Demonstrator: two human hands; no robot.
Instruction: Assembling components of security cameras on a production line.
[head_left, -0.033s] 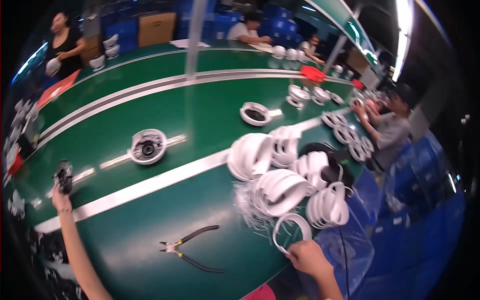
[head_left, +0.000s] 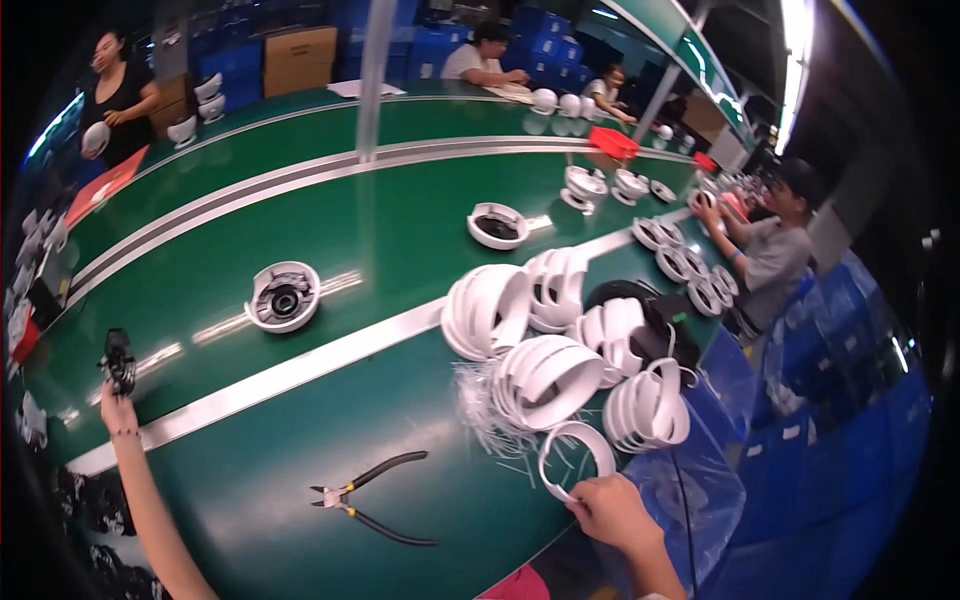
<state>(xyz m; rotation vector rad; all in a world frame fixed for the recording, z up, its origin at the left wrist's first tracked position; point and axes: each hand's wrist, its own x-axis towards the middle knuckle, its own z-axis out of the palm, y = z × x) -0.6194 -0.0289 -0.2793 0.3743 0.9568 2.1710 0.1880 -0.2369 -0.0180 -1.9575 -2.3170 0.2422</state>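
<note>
My left hand (head_left: pixel 119 411) reaches out to the far left, over the green belt, closed on a black round plastic part (head_left: pixel 117 362) held up on edge. At the near right, my right hand (head_left: pixel 612 512) pinches the lower rim of a white plastic ring (head_left: pixel 603 450). Stacks of similar white rings (head_left: pixel 545 382) lie just beyond it, beside a tangle of thin clear strips (head_left: pixel 486 415). Side cutters (head_left: pixel 336 497) with black handles rest spread on the green table (head_left: pixel 260 470) between my hands.
A white round housing with a black centre (head_left: pixel 284 297) sits on the belt (head_left: pixel 390 240), another housing (head_left: pixel 497 226) farther along. A metal rail (head_left: pixel 290 378) divides belt and table. Clear plastic bags (head_left: pixel 690 505) hang at the right edge. A co-worker (head_left: pixel 775 245) handles parts at the right.
The whole scene has shifted slightly left in the picture. Both hands keep hold of the same things, the black part and the white ring.
</note>
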